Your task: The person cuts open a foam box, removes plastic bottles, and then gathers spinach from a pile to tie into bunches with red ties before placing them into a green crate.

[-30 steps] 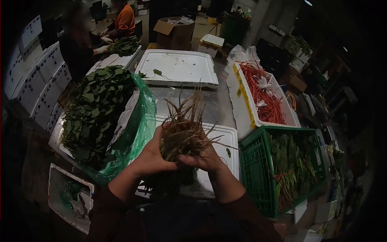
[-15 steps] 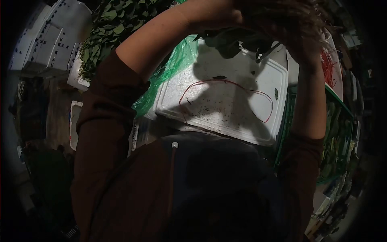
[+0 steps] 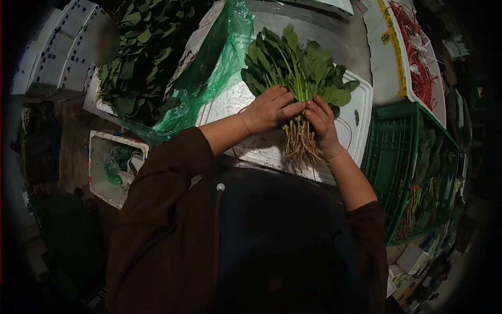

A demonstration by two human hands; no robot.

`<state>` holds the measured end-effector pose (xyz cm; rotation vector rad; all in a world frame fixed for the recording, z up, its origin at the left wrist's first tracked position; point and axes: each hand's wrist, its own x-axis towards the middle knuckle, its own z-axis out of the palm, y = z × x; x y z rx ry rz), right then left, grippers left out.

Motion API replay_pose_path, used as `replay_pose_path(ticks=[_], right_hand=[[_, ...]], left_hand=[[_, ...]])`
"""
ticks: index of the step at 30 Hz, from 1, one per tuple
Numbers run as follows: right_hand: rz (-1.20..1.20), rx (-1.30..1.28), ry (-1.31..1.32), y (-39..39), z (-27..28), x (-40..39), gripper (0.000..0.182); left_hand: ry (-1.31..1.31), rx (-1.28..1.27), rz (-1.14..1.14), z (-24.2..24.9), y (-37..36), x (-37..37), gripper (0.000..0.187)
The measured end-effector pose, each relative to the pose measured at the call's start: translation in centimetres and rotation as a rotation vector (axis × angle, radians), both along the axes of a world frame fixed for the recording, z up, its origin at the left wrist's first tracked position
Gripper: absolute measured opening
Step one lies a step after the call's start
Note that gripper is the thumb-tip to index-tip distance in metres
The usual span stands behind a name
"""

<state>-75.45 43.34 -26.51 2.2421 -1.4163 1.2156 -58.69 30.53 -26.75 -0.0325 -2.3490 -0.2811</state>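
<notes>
A bunch of leafy greens [image 3: 298,65] lies over the white foam lid [image 3: 225,107], its leaves pointing away from me and its brown roots toward me. My left hand [image 3: 272,109] is closed round the left side of the stems. From the right, my right hand [image 3: 322,123] grips the same stems just above the roots. The fingertips of both hands nearly meet at the middle of the bunch. A thin red tie on the lid is partly hidden by the hands and greens.
Loose greens [image 3: 141,57] fill a box at upper left, beside green plastic film [image 3: 222,68]. A foam box [image 3: 123,196] holds plastic scraps. On the right are red ties [image 3: 418,68] and a green crate [image 3: 389,149] holding bunches.
Both hands have come down and nearer to my body with the greens. The bunch, blurred and mostly in shadow before, now shows clearly over the lid with its roots toward me.
</notes>
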Motion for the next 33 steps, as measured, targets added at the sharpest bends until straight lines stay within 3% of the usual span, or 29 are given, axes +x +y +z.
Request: replay_pose_path(ticks=[6, 8, 10, 11, 14, 18, 19, 21, 23, 24, 26, 28, 31, 33], right_hand=[[-0.037, -0.095, 0.077, -0.1, 3.2, -0.2, 0.052], [-0.021, 0.05, 0.16, 1.2, 0.7, -0.4, 0.054], [-0.049, 0.358, 0.277, 3.7, -1.2, -0.1, 0.055], [-0.043, 0.493, 0.326, 4.8, -1.6, 0.1, 0.056], [-0.079, 0.537, 0.33, 5.7, 1.0, 1.2, 0.055], [-0.14, 0.57, 0.332, 6.9, 2.9, 1.3, 0.053], [-0.144, 0.57, 0.329, 7.2, 3.4, 1.0, 0.053], [-0.322, 0.67, -0.001, 7.9, 4.2, -0.1, 0.052], [-0.634, 0.653, -0.208, 9.5, 1.7, -2.9, 0.049], [-0.834, 0.708, -0.157, 10.0, 0.7, -4.0, 0.047], [-1.009, 0.882, -0.178, 10.5, -0.6, -4.9, 0.052], [-0.952, 0.993, -0.172, 10.4, -1.6, -5.0, 0.032], [-0.892, 0.938, -0.167, 10.2, -2.1, -5.1, 0.017], [-0.894, 0.818, -0.249, 10.4, -1.7, -5.1, 0.016]], left_hand=[[0.058, -0.05, -0.014, 2.8, -0.8, -0.7, 0.06], [-0.049, -0.086, -0.032, 1.7, -0.2, 0.5, 0.058], [-0.366, -0.207, 0.002, 0.0, 0.5, 2.5, 0.061], [-0.37, -0.204, 0.0, -0.8, 0.7, 3.2, 0.061], [-0.593, -0.195, 0.047, 0.5, 1.8, 4.6, 0.069], [-0.55, -0.26, 0.041, 1.7, 2.0, 6.0, 0.062], [-0.542, -0.143, 0.079, 1.3, 1.9, 6.8, 0.058], [-0.499, 0.093, 0.17, 0.8, 1.3, 9.0, 0.045], [-0.556, 0.322, 0.549, 0.4, 1.9, 10.0, 0.043], [-0.491, 0.34, 0.63, -1.8, 2.0, 11.0, 0.033], [-0.58, 0.419, 0.648, -2.0, 2.2, 11.3, 0.021], [-0.512, 0.441, 0.632, -3.5, 1.1, 11.1, 0.007], [-0.56, 0.379, 0.588, -3.3, -0.5, 10.4, 0.01], [-0.663, 0.557, 0.726, -3.8, -2.4, 10.0, 0.014]])
